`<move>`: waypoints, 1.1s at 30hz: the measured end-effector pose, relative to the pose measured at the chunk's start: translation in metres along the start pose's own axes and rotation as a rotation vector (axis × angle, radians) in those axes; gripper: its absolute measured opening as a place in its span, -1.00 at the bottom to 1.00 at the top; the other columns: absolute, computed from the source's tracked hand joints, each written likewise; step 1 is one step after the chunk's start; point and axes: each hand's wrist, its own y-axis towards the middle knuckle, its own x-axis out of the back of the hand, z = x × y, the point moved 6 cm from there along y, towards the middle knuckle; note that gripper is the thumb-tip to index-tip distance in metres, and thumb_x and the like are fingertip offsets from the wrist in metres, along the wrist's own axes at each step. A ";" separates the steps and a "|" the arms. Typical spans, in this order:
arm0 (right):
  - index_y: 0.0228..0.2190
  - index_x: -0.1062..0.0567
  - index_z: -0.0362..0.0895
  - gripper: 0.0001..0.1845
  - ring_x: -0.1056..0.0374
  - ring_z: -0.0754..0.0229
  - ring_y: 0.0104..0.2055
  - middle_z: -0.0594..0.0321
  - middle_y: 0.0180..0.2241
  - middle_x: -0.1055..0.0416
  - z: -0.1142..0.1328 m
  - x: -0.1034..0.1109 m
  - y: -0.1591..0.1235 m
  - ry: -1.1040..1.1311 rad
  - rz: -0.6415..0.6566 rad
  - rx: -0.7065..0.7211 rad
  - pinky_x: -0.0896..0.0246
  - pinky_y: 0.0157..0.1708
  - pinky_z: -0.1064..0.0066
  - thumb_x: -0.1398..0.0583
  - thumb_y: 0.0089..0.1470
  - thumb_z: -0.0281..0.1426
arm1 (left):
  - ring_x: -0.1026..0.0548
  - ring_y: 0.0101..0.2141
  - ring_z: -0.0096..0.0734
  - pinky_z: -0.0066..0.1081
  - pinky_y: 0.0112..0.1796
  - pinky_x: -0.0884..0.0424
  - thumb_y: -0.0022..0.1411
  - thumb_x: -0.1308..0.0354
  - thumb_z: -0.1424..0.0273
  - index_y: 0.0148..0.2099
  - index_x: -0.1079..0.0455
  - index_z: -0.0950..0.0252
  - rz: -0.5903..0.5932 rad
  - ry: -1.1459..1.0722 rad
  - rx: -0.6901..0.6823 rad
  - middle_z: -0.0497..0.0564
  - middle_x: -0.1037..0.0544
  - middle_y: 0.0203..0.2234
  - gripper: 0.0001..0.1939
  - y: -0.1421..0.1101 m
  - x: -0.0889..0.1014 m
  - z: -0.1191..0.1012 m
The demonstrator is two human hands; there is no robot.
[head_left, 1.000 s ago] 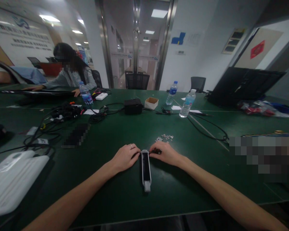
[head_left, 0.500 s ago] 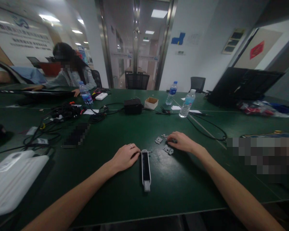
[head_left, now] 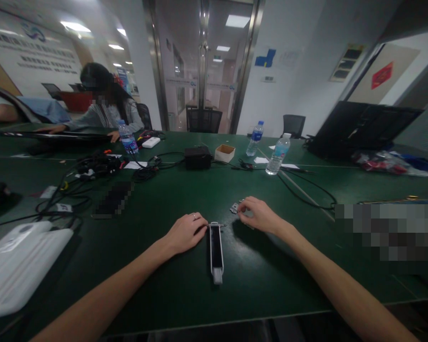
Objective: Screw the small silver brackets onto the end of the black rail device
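Observation:
A long narrow black-and-silver device (head_left: 216, 249) lies lengthwise on the green table (head_left: 171, 285) in front of me. My left hand (head_left: 185, 232) rests beside its far end, fingers curled, fingertips touching a small metal piece there. My right hand (head_left: 258, 214) hovers just right of the device's far end, fingers bent and pinched over small metal parts. One small metal bracket (head_left: 234, 207) shows at its fingertips. What the right fingers hold is too small to make out.
A black box (head_left: 197, 157), small cardboard box (head_left: 224, 152), two water bottles (head_left: 277, 155) and tangled cables (head_left: 92, 168) lie farther back. A white device (head_left: 17, 266) sits near left. An open laptop (head_left: 360, 126) stands right. Another person (head_left: 100, 102) sits at far left.
My right hand left the device's end, reached out to the small metal parts, then drew back a little toward the device. My left hand and the device stayed put.

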 end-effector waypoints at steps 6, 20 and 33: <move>-0.34 -0.47 -0.16 -0.92 -0.32 0.21 -0.29 0.18 -0.33 -0.41 0.039 -0.016 -0.001 0.178 0.053 0.131 -0.26 -0.29 0.38 -0.18 0.09 -0.43 | -0.43 -0.21 -0.33 -0.33 -0.19 -0.38 0.36 0.03 0.40 -0.05 -0.40 0.30 0.000 -0.008 -0.004 0.05 -0.45 -0.18 -0.78 0.000 -0.001 0.001; -0.36 -0.47 -0.17 -0.95 -0.30 0.25 -0.34 0.23 -0.39 -0.39 0.041 -0.026 0.001 0.210 0.024 0.151 -0.23 -0.32 0.42 -0.19 0.07 -0.46 | -0.43 -0.21 -0.33 -0.34 -0.18 -0.37 0.36 0.04 0.41 -0.05 -0.40 0.31 -0.012 0.023 -0.028 0.06 -0.45 -0.18 -0.78 0.001 -0.001 -0.001; -0.27 -0.48 -0.15 -0.84 -0.32 0.15 -0.22 0.12 -0.28 -0.42 0.029 -0.011 0.002 0.071 -0.104 0.166 -0.27 -0.21 0.29 -0.12 0.17 -0.37 | -0.43 -0.21 -0.32 -0.33 -0.19 -0.38 0.37 0.04 0.39 -0.04 -0.39 0.29 0.019 -0.012 0.001 0.05 -0.44 -0.16 -0.77 0.000 0.000 0.001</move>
